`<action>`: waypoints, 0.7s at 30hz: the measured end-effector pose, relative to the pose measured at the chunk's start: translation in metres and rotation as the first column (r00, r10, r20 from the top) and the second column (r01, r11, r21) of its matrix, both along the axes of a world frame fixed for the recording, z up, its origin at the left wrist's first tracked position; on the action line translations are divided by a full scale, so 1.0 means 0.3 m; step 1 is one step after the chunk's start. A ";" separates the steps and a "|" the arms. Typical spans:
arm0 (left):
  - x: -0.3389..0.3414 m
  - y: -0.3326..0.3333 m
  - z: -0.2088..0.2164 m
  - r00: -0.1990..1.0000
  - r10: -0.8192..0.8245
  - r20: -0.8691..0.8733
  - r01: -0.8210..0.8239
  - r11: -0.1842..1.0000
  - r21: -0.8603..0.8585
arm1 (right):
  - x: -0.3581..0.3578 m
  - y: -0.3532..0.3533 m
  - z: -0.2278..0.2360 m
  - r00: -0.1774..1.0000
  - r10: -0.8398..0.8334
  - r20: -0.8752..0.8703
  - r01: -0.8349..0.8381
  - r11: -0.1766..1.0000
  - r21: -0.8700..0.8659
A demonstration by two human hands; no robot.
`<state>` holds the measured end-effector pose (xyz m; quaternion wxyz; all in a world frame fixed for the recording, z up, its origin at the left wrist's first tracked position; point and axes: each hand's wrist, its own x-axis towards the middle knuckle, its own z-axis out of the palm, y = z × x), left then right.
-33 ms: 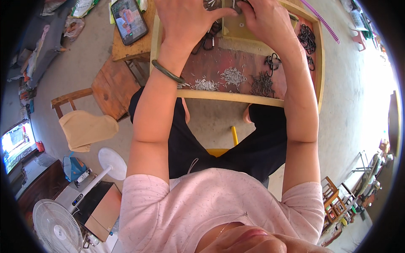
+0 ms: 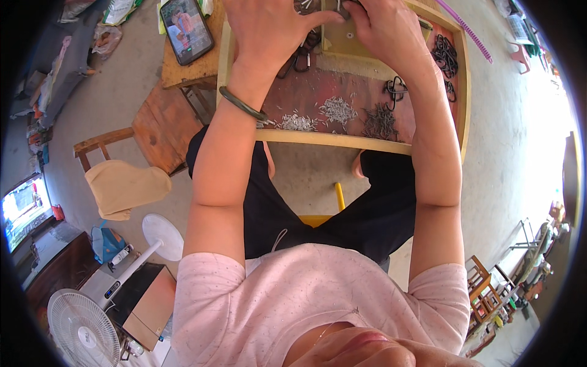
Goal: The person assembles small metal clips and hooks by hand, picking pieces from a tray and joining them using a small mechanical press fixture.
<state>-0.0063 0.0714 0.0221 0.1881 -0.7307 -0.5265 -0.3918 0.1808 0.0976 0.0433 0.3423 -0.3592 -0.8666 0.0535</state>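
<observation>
My left hand (image 2: 266, 24) reaches over the upper left of a wooden tray (image 2: 342, 140). Its thumb stretches to the right; the upper edge cuts off the other fingers. Opposite it, the thumb and a finger of my right hand (image 2: 391, 27) close around a small dark metal piece (image 2: 346, 7), mostly hidden. Beneath both hands lies a yellowish board or block (image 2: 348, 48). Black carabiner-like clips (image 2: 302, 60) rest below my left hand, and more dark clips (image 2: 395, 90) beside my right forearm. Small silver pins (image 2: 338, 111) and thin dark metal pieces (image 2: 380, 122) lie in heaps.
A phone (image 2: 187, 30) lies on a wooden table left of the tray. Below it stand a wooden chair with a beige cloth (image 2: 125, 186) and a white fan (image 2: 84, 330). A purple coiled cord (image 2: 468, 30) hangs past the upper right corner; black clips (image 2: 445, 56) heap inside.
</observation>
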 end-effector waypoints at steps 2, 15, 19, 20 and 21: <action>0.001 -0.001 0.000 1.000 0.005 -0.004 -0.005 1.000 -0.001 | 0.002 0.011 -0.016 1.000 0.020 -0.016 -0.019 0.999 0.036; 0.010 -0.002 0.015 1.000 -0.012 0.010 0.012 1.000 -0.016 | -0.005 0.006 -0.002 0.999 -0.039 -0.024 0.037 0.998 -0.058; 0.012 0.001 0.016 1.000 0.014 -0.009 -0.015 0.999 -0.037 | -0.006 0.005 0.002 0.999 -0.031 -0.034 0.028 0.997 -0.068; 0.013 -0.001 0.019 1.000 0.014 -0.007 -0.014 0.999 -0.039 | -0.006 0.004 0.003 0.999 -0.031 -0.033 0.029 0.997 -0.069; 0.015 -0.003 0.024 1.000 0.000 0.014 0.001 0.999 -0.048 | -0.007 0.003 0.004 0.999 -0.043 -0.025 0.041 0.997 -0.070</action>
